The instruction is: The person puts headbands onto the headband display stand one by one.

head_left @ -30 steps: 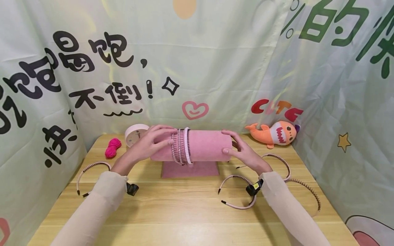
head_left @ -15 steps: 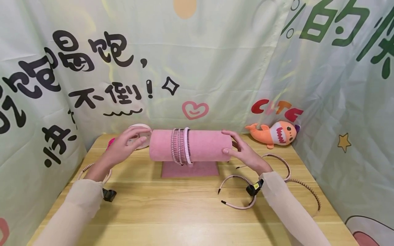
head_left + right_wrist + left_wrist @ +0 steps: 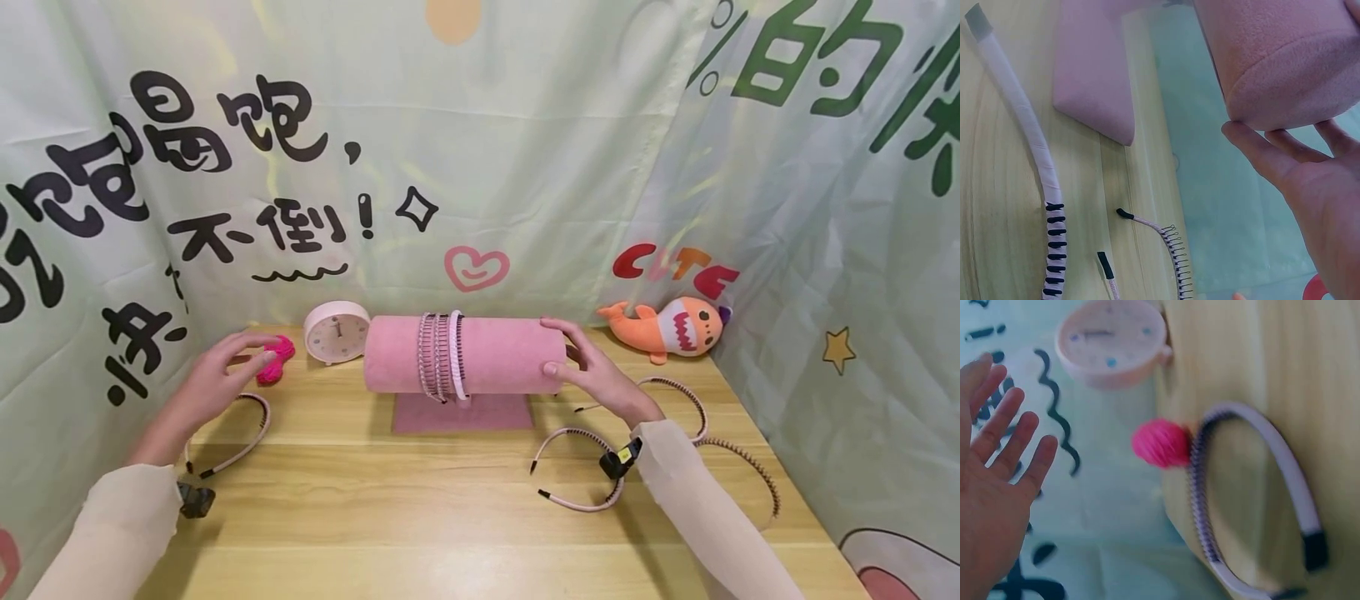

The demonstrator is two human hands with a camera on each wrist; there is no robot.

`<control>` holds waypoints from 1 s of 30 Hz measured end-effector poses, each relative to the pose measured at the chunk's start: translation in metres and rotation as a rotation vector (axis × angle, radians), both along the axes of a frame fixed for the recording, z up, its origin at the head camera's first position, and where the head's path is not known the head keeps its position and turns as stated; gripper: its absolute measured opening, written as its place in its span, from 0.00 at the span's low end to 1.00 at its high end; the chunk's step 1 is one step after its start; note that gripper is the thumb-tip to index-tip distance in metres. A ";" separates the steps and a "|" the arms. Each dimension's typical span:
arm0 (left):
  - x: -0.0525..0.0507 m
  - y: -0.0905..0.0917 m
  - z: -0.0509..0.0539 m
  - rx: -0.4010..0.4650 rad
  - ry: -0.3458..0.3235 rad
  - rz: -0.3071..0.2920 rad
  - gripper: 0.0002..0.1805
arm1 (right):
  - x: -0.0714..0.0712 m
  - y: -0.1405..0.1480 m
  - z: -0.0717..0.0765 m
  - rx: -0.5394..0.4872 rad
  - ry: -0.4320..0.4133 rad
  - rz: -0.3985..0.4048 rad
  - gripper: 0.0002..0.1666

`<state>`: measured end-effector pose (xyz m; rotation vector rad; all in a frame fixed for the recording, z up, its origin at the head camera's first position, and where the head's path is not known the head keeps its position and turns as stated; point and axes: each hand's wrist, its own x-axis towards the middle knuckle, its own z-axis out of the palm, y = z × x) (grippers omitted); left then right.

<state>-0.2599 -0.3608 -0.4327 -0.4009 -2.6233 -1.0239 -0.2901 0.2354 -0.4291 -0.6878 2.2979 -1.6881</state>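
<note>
A pink headband stand (image 3: 510, 354), a padded roll on a flat base, stands mid-table. Several headbands (image 3: 456, 358) are fitted round its left half, a white one rightmost. At the roll's right end my right hand (image 3: 600, 379) holds on, with the thumb at the front and a finger on top; the fingertips also meet its rim in the right wrist view. My left hand (image 3: 213, 387) is empty, its fingers spread in the left wrist view. It hovers over a loose headband (image 3: 262, 425) at the table's left, near a pink yarn skein (image 3: 279, 358).
A round pink clock (image 3: 337, 333) stands left of the roll. An orange plush shark (image 3: 667, 325) lies at the back right. Several loose headbands (image 3: 577, 504) lie on the right of the wooden table (image 3: 420, 517). Printed cloth (image 3: 555, 167) surrounds the table.
My left hand has let go of the headbands on the roll and moved left and toward me, uncovering the clock. My right hand has stayed at the roll's right end.
</note>
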 end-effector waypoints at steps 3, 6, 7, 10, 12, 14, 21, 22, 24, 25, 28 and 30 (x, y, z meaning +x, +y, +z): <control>0.003 -0.015 -0.009 0.001 -0.009 0.012 0.16 | 0.000 0.000 0.000 0.002 -0.003 -0.003 0.41; 0.006 -0.025 -0.017 0.012 -0.019 0.024 0.18 | 0.000 0.000 0.001 0.001 -0.002 -0.002 0.41; 0.007 -0.027 -0.020 0.008 -0.024 0.033 0.18 | 0.000 0.000 0.000 0.002 -0.001 -0.001 0.41; 0.010 -0.035 -0.029 -0.011 -0.054 0.066 0.20 | 0.000 0.000 0.000 0.004 -0.001 0.000 0.41; 0.012 -0.039 -0.035 -0.026 -0.084 0.091 0.21 | 0.000 0.000 0.000 0.006 -0.002 -0.001 0.41; 0.012 -0.043 -0.040 -0.035 -0.106 0.110 0.22 | 0.000 0.001 0.000 0.005 -0.002 -0.002 0.41; 0.015 -0.060 -0.057 -0.072 -0.105 0.112 0.20 | 0.000 0.000 0.000 -0.003 0.011 -0.001 0.41; 0.015 -0.061 -0.059 -0.079 -0.106 0.111 0.20 | 0.000 -0.001 0.000 -0.002 0.014 -0.002 0.41; 0.016 -0.064 -0.063 -0.101 -0.109 0.121 0.20 | 0.000 -0.001 0.000 0.004 0.024 -0.002 0.41; 0.016 -0.066 -0.065 -0.110 -0.113 0.123 0.19 | 0.000 0.000 0.000 0.007 0.026 -0.005 0.41; 0.017 -0.068 -0.072 -0.134 -0.138 0.145 0.19 | -0.001 0.000 0.000 0.012 0.026 -0.008 0.41; 0.018 -0.069 -0.076 -0.138 -0.150 0.151 0.18 | -0.001 -0.001 0.000 0.014 0.023 -0.007 0.41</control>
